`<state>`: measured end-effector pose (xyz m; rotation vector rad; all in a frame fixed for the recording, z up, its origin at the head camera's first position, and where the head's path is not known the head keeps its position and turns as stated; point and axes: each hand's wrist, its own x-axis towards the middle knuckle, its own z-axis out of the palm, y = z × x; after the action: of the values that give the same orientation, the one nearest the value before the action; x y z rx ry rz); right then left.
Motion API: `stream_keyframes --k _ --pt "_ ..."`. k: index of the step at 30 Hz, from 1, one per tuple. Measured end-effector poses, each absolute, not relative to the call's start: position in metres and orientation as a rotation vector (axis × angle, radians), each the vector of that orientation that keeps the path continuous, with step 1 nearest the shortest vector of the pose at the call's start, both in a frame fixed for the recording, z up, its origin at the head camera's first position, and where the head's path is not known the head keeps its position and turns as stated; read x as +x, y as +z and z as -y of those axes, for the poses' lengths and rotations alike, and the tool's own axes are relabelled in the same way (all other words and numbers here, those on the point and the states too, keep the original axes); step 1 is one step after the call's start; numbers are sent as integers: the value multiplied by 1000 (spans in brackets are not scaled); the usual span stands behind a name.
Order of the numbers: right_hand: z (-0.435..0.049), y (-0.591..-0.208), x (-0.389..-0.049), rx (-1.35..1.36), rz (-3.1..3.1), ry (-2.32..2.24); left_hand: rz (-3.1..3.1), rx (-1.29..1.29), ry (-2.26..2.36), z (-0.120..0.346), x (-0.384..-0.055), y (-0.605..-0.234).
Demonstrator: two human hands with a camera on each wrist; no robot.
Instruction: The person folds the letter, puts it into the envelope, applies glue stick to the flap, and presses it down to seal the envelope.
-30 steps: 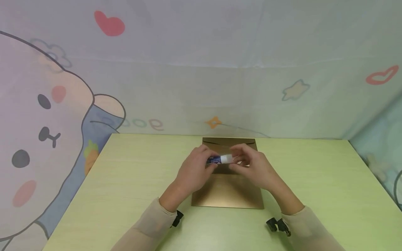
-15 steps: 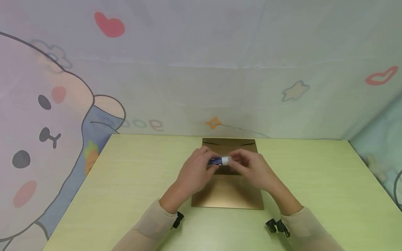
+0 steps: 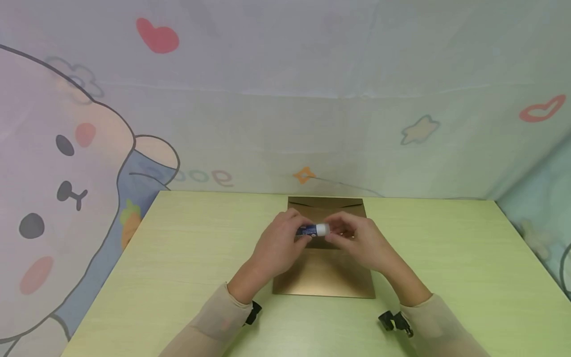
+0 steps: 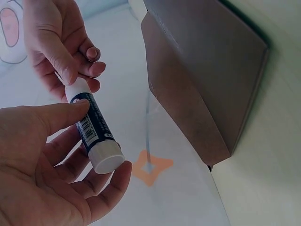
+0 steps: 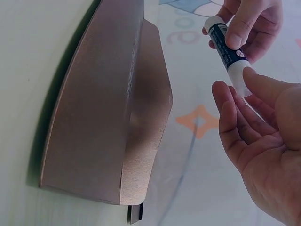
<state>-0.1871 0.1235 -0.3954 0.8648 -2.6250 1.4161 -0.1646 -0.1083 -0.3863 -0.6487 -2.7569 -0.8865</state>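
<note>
A glue stick with a dark blue label and white ends is held above a bronze-coloured envelope. My left hand grips it round the label, with the thumb across the barcode side in the left wrist view. At the other end, my right hand pinches the whitish tip between thumb and fingers. The right wrist view shows that thumb on the tip of the glue stick, the other fingers loosely curled below. Under the hands lies the envelope, with a folded flap along one side.
The envelope rests on a pale yellow-green table. A printed cloth backdrop rises at the table's far edge. Black wrist mounts hang below both sleeves. A dark cable shows at the far right.
The fingers of my right hand have drawn in closer round the glue stick's whitish end. The left hand keeps its grip with barely any shift, and the envelope stays in place.
</note>
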Motion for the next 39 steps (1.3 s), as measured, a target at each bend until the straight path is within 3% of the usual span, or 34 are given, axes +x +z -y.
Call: stream_keyframes --k 39 --pt "-124 -399 -188 862 2621 1500 2713 -709 -836 108 -161 -384"
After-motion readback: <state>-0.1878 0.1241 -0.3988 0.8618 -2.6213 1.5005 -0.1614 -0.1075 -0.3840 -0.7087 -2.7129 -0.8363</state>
